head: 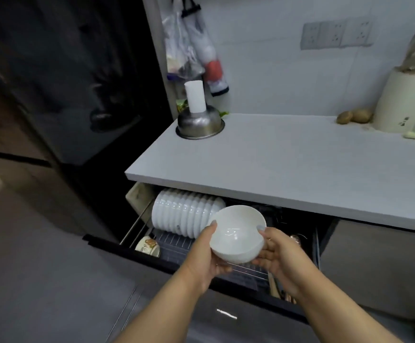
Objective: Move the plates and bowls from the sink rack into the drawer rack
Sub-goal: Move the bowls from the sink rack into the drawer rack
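Left hand (205, 256), right hand (279, 256): fingers curled round white bowl (238, 235), thumbs on rim, above drawer rack (174, 246).

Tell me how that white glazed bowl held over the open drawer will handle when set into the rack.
The white glazed bowl looks rigid and likely ceramic, so probably fragile if knocked against the row of white bowls. Its glossy glaze reflects light, so it may be slippery; both the left hand and right hand grip it. Its rounded side suggests it could roll if laid sideways.
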The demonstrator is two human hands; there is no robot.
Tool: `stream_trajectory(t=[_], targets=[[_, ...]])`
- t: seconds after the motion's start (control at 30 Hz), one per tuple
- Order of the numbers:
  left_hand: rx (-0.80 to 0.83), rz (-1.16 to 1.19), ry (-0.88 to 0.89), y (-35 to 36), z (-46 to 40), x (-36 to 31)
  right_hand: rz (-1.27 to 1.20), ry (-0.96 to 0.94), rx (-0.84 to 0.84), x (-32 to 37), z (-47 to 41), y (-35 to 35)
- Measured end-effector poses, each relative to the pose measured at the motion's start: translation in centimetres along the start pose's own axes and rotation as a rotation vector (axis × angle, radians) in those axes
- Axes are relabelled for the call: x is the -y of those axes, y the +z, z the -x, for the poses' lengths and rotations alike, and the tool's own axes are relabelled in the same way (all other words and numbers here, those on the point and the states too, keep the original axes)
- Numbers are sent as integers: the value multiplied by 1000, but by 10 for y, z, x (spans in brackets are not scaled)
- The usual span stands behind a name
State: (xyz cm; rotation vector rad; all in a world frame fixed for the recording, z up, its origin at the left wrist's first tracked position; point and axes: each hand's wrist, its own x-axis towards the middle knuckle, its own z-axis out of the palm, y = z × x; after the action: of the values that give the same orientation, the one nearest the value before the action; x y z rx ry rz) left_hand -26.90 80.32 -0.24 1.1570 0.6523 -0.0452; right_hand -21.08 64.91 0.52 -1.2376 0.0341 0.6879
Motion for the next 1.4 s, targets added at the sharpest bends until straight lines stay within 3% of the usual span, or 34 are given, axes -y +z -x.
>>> stream_trajectory(t=[0.4, 0.67, 0.93, 1.17, 1.4], targets=[[-512, -80, 131, -146, 10, -19, 228, 97, 30, -45, -91, 102], [-694, -401, 123, -219, -16, -25, 409, 186, 12, -91, -190, 144], [-645, -799, 17, -267, -90, -23, 612, 283, -47, -148, -271, 167], [-550, -1193, 137, -289, -136, -17, 713, 444, -11, -204, -309, 191], [-500, -1459, 146, -307, -161, -1, 864, 530, -18, -229, -330, 213]])
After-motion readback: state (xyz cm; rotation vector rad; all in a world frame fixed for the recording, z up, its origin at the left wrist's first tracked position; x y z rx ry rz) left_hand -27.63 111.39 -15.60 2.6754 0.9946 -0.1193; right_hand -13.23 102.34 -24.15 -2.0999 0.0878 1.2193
